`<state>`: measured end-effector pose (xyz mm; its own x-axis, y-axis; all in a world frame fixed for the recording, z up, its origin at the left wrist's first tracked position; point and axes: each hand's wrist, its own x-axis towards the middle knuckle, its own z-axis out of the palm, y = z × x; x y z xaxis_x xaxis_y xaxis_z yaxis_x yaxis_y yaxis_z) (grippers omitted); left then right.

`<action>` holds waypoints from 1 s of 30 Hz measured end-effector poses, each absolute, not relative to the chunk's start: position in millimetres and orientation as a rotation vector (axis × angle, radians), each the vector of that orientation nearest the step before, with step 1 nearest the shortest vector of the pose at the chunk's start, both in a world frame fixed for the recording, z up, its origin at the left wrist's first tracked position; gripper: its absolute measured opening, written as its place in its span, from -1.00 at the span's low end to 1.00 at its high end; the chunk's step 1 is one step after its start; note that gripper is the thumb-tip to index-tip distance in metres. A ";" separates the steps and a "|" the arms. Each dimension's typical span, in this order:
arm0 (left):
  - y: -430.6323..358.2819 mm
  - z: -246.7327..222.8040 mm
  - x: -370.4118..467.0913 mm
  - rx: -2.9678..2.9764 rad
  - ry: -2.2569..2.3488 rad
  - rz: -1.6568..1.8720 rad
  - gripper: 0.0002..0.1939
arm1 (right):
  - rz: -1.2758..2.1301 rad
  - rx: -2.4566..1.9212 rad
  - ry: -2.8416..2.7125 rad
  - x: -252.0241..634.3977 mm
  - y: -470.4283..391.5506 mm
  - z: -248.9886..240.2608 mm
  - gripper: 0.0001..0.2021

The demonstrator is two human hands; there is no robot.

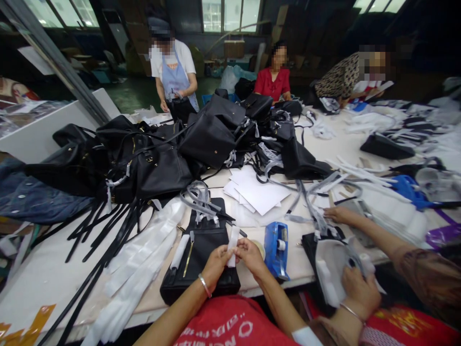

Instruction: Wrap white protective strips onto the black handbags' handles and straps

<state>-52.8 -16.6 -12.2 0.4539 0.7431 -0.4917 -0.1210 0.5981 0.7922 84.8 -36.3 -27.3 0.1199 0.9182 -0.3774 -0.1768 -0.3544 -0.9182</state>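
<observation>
A narrow white foam strip (234, 246) is pinched between my left hand (216, 262) and my right hand (249, 255), with both sets of fingers closed on it. Below them a black bag (201, 254) lies flat on the table, a gold zipper down its front. Another white wrap (179, 251) covers part of the bag's left side. Plastic-wrapped handles (200, 194) rest at the bag's top end. Just right of my right hand stands a blue tape dispenser (276, 250), with a tape roll (258, 247) partly hidden behind the hand.
Black bags (158, 163) form a big pile across the table. White foam strips (144, 254) and black straps (97, 240) lie to the left, paper sheets (257, 190) beyond the bag. On the right a co-worker's hands (360, 288) handle another bag (329, 274). Several people work opposite.
</observation>
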 end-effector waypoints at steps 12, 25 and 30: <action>-18.8 -18.5 -49.5 0.748 1.059 0.585 -0.63 | 1.088 -1.705 -0.976 115.2 -75.2 -7.5 -0.71; -18.1 -19.9 -50.6 0.722 1.007 0.555 -0.60 | 0.713 -2.396 -0.900 191.1 -140.8 -41.3 -0.63; -17.4 -20.3 -52.0 0.718 0.992 0.548 -0.58 | 0.723 -2.327 -0.843 189.3 -142.0 -37.8 -0.61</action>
